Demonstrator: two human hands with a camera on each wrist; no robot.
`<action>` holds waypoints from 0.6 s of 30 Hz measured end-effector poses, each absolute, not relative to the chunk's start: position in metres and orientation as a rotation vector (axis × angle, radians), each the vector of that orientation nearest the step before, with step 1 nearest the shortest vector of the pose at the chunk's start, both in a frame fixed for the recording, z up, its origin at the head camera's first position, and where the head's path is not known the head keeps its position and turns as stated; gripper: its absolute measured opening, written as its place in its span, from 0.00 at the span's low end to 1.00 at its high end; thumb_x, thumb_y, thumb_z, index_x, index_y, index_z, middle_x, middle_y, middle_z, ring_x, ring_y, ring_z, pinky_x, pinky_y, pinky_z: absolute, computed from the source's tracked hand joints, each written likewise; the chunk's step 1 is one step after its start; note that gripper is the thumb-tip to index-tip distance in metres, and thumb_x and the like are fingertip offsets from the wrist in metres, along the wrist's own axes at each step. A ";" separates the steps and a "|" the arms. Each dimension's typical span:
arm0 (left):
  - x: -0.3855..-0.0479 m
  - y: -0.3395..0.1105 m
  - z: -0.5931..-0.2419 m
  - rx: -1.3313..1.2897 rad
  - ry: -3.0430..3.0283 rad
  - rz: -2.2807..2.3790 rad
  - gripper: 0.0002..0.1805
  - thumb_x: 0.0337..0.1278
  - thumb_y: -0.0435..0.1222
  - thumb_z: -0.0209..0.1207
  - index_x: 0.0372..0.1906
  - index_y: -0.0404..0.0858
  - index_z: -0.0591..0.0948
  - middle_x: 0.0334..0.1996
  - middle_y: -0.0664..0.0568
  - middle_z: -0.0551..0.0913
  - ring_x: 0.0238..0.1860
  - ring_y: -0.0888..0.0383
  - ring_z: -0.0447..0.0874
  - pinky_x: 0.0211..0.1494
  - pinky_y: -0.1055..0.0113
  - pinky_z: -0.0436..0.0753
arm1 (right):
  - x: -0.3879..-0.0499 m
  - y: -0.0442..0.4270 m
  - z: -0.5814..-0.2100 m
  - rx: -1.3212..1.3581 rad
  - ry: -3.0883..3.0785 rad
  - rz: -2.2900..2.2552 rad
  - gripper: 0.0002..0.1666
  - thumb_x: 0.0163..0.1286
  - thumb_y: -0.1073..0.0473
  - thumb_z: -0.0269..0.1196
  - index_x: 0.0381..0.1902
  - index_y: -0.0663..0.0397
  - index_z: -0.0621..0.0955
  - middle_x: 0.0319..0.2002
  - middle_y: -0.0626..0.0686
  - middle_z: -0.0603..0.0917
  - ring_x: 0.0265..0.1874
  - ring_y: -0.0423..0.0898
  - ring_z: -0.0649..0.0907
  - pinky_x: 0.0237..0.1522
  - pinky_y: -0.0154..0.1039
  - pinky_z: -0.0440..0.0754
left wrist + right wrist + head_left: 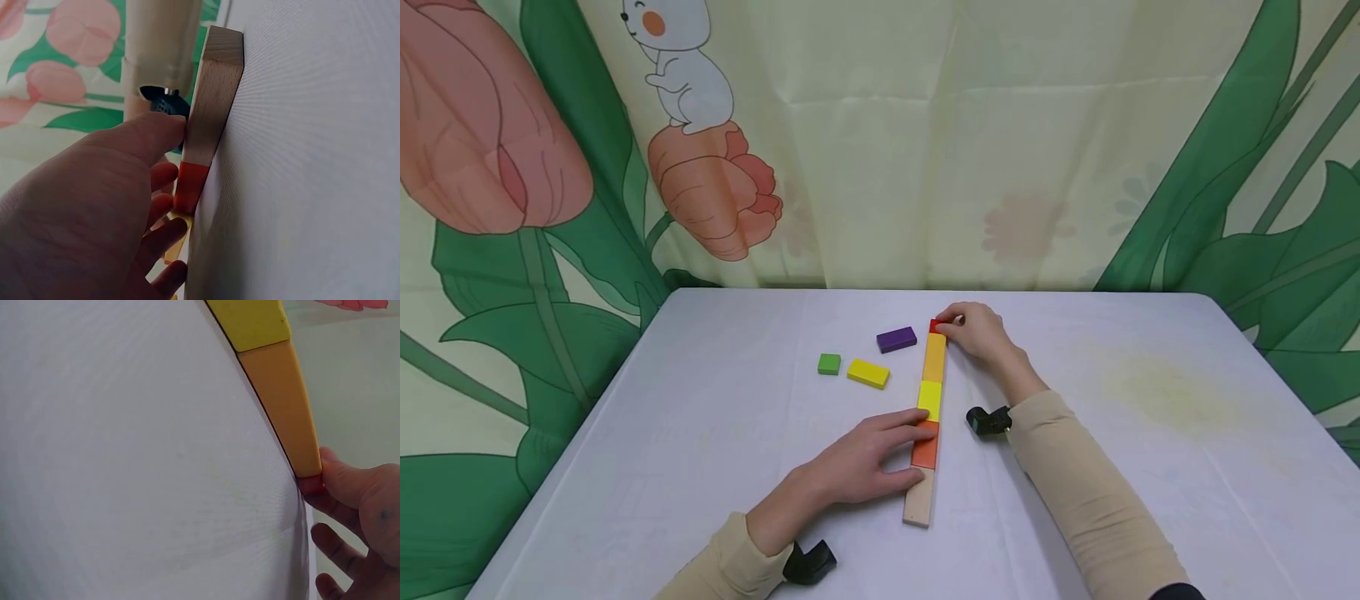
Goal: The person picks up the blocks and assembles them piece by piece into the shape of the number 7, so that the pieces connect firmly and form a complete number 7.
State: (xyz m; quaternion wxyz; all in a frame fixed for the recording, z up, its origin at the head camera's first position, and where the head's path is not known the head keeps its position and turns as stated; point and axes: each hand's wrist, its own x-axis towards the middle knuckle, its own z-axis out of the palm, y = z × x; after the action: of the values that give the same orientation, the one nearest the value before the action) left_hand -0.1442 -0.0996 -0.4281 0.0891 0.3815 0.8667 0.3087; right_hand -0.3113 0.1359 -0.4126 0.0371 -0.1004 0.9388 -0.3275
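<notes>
A straight row of blocks runs away from the near side of the table: a plain wood block (918, 500), a red-orange block (924, 454), a yellow block (929, 402), a yellow-orange block (934, 358) and a small red block (933, 327) at the far end. The right hand (979, 332) pinches the red block between thumb and fingers, and the right wrist view shows it meeting the yellow-orange block's end. From the left side, the left hand (868, 458) rests its outstretched fingers against the red-orange block, its thumb at the wood block.
Left of the row lie a purple block (897, 339), a second yellow block (868, 373) and a green block (829, 364). They sit apart on the white tablecloth (1112, 467). A printed curtain (880, 167) hangs behind the table's far edge.
</notes>
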 end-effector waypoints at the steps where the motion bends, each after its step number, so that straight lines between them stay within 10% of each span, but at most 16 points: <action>1: -0.144 -0.100 -0.428 1.134 2.581 0.922 0.27 0.68 0.45 0.63 0.70 0.46 0.76 0.73 0.54 0.68 0.73 0.58 0.64 0.72 0.60 0.66 | -0.311 0.136 -0.413 -0.306 2.881 -1.001 0.13 0.73 0.55 0.65 0.52 0.51 0.87 0.45 0.53 0.83 0.43 0.53 0.75 0.46 0.47 0.71; 18: -0.176 -0.107 -0.403 0.905 2.777 0.920 0.29 0.67 0.46 0.64 0.71 0.48 0.75 0.72 0.58 0.68 0.72 0.55 0.65 0.71 0.56 0.68 | -0.310 0.133 -0.412 -0.326 2.918 -0.986 0.14 0.72 0.55 0.65 0.52 0.52 0.87 0.45 0.53 0.85 0.44 0.54 0.76 0.57 0.57 0.65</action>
State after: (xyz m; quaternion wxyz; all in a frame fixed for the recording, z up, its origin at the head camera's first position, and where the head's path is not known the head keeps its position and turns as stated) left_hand -0.1761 -0.1068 -0.4030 0.0398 0.2953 0.9062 0.3001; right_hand -0.3095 0.1335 -0.4124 0.0223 -0.1053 0.9418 -0.3184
